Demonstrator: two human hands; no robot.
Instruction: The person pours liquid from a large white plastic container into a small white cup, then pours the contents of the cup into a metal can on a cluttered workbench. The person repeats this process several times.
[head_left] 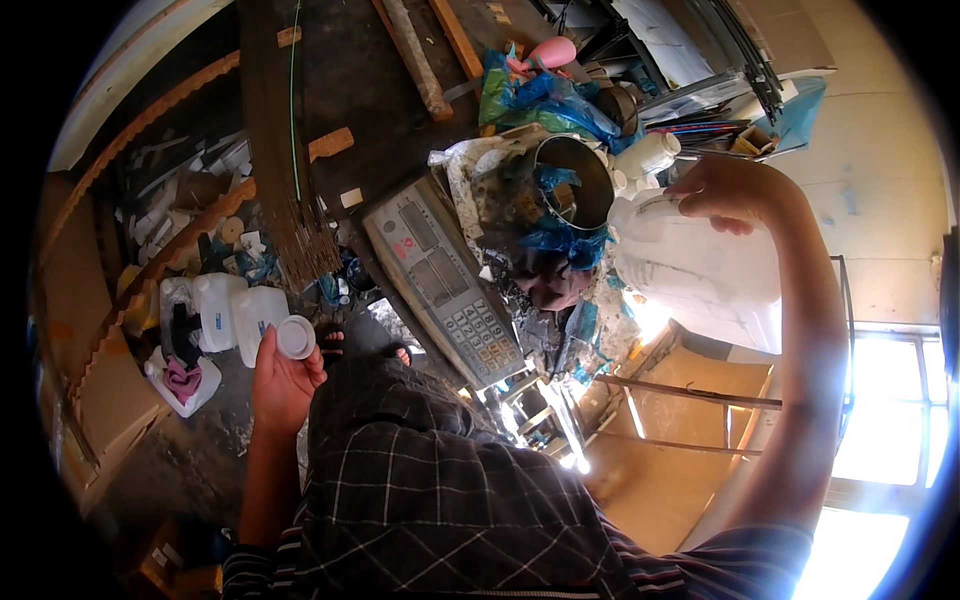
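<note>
My right hand (728, 190) is raised at the upper right and grips the neck end of a large white plastic jug (700, 275), which lies tilted with its mouth pointing toward a round metal pot (580, 178). My left hand (282, 380) is low at the left and holds a small white round cap (296, 337) between its fingertips. Two white plastic jugs (238, 312) stand on the floor just beyond the left hand.
A grey electronic scale with a keypad (445, 280) lies in the middle. Blue plastic bags (545, 100), a pink object (550, 52), wooden planks (420, 55), a bundle of thin rods (295, 200) and cardboard (100, 400) crowd the floor. My checked clothing (430, 490) fills the lower middle.
</note>
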